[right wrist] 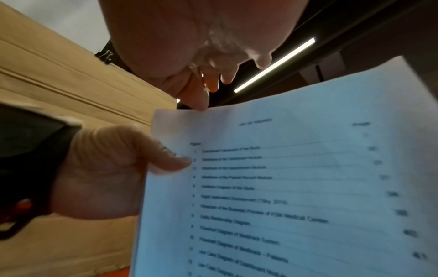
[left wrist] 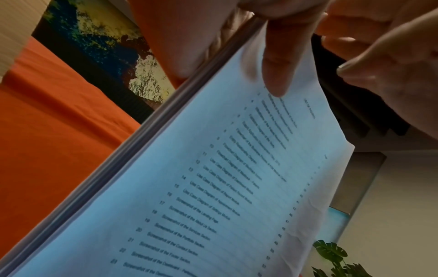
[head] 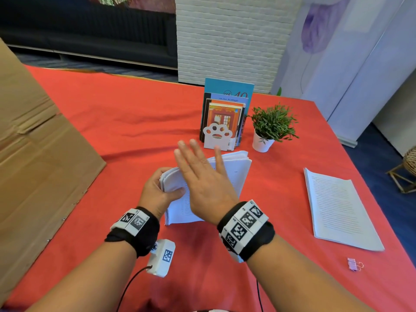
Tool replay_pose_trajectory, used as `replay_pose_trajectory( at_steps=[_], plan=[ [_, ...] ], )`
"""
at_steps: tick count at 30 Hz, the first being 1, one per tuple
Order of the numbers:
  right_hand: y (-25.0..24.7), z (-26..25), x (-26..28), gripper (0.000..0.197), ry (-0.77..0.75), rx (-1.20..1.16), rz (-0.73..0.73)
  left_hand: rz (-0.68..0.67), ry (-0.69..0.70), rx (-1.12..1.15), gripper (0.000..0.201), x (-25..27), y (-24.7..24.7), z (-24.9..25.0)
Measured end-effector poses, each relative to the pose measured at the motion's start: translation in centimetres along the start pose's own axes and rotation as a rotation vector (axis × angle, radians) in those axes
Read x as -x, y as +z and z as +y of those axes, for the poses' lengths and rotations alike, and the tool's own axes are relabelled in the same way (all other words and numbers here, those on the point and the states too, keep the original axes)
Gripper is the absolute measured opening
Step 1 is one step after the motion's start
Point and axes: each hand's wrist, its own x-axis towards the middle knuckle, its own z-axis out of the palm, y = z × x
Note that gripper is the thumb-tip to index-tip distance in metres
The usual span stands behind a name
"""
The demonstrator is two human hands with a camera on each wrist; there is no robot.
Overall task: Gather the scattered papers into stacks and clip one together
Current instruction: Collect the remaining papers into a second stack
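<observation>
squaring step: left hand [head: 157, 190] grips paper stack [head: 234, 170] edge; right hand [head: 202, 176] flat, fingers spread. next: fetch binder clip [head: 354, 264] at 4 o'clock.

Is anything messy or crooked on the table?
A little. The paper stack held by the left hand has uneven, fanned edges at its far end. The pink clip lies unused near the other stack. Nothing looks spilled or torn.
</observation>
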Motion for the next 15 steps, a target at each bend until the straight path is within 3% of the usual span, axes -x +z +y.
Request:
replay_pose_trajectory(
  at_steps=[2, 8, 12, 15],
  plan=[
    [0.6, -0.8, -0.2, 0.083, -0.052, -0.032, -0.068, 0.0, -0.002, 0.018, 0.044, 0.0, 0.1, 0.1],
    [1.1, -0.5, -0.1, 0.083, -0.033, -0.001, -0.09, 0.017, 0.017, 0.033, 0.033, 0.0, 0.0, 0.0],
    [0.9, 2.6, 0.2, 0.076, 0.142, 0.066, -0.068, 0.031, 0.011, -0.014, 0.031, 0.0, -0.1, -0.1],
    [1.0, 5.3, 1.1, 0.084, 0.427, 0.007, 0.113, 0.038, 0.003, -0.028, 0.039, 0.1, -0.2, 0.0]
  ],
)
